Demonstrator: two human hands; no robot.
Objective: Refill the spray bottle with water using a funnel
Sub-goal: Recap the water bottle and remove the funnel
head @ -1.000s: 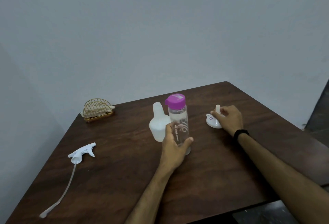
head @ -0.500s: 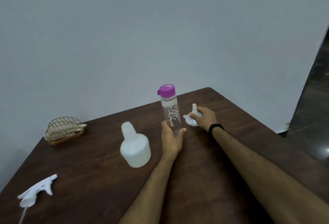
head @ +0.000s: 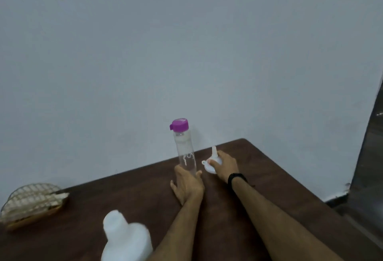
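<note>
Spray bottle (head: 126,240): white, opaque, uncapped, open neck up; upright on the table's near-left part, cut off by the bottom edge of the view; blurred; well apart from both hands.
Water bottle (head: 186,155): clear, tall, slim; upright on the table toward the far edge, pale lettering on its side.
Cap (head: 179,124): purple, closed on top of the water bottle.
Left hand (head: 187,184): wrapped around the base of the water bottle, thumb on the right side, fingers on the left; heel of the hand low at the table surface.
Funnel (head: 212,162): white, small, upside down with spout pointing up and wide rim on the table; just right of the water bottle, not touching it.
Right hand (head: 224,167): curled over the funnel, fingertips pinching at the spout's base and the cone.
Wristband (head: 236,178): black, on the right wrist.
Table (head: 259,167): dark brown wood, against the wall.
Wire holder (head: 31,203): golden, arched, with pale folded napkins inside; on the table's far-left part, well apart from the bottles.
Wall (head: 186,43): plain, pale grey-blue, filling the upper part of the view.
</note>
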